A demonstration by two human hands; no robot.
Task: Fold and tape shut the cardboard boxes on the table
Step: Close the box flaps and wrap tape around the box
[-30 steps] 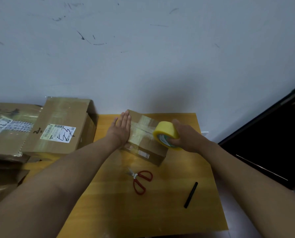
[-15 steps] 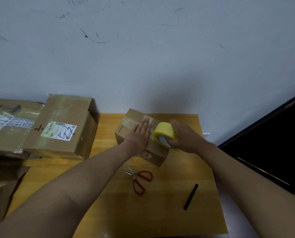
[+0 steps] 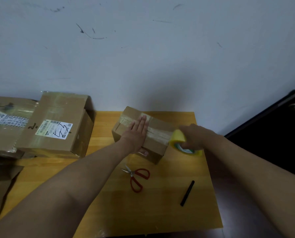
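A small cardboard box (image 3: pixel 158 146) lies near the back middle of the wooden table (image 3: pixel 160 212), with clear tape running along its top seam. My left hand (image 3: pixel 136 134) lies flat on the box top, fingers straight, thumb over the near side. My right hand (image 3: pixel 194 137) grips a yellow tape roll (image 3: pixel 179 141) just off the box's right end. A strip of tape stretches from the roll onto the box top.
Red-handled scissors (image 3: pixel 137 178) and a black pen (image 3: pixel 187 193) lie in front of the box. A larger labelled box (image 3: pixel 61 124) and other flattened cartons (image 3: pixel 4 121) crowd the left side. The wall is close behind; a dark door (image 3: pixel 272 134) stands at right.
My right hand has pulled the tape roll rightward past the box's end, laying tape along the top. My left hand slid from the box's left end toward its middle.
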